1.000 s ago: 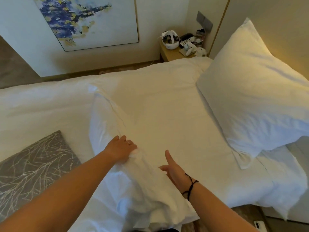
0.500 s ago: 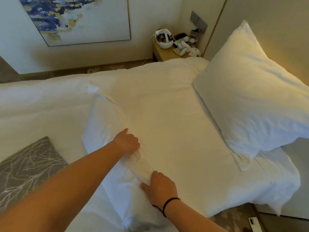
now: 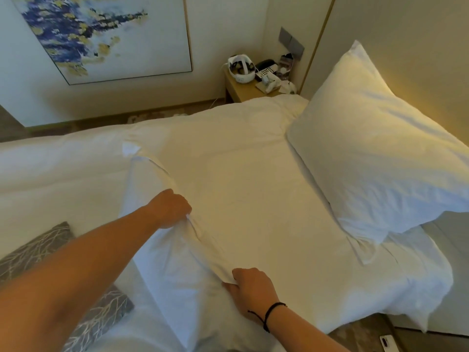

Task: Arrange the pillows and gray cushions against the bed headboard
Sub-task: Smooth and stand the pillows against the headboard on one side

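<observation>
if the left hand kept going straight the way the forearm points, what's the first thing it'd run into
Likely just more of the flat pillow that the left hand already grips by its edge. Past that, the line heads toward the propped pillow by the headboard, though depth is hard to judge.

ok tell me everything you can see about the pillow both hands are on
The flat white pillow lies on the white duvet, running from mid-bed toward the near edge. Its case looks like plain, softly creased cotton, with a flanged seam along its right side. The left hand grips that seam partway up, bunching the fabric; the right hand pinches the same edge nearer the camera. A gray branch-patterned cushion sits beside it, and its near end runs out of frame.
</observation>
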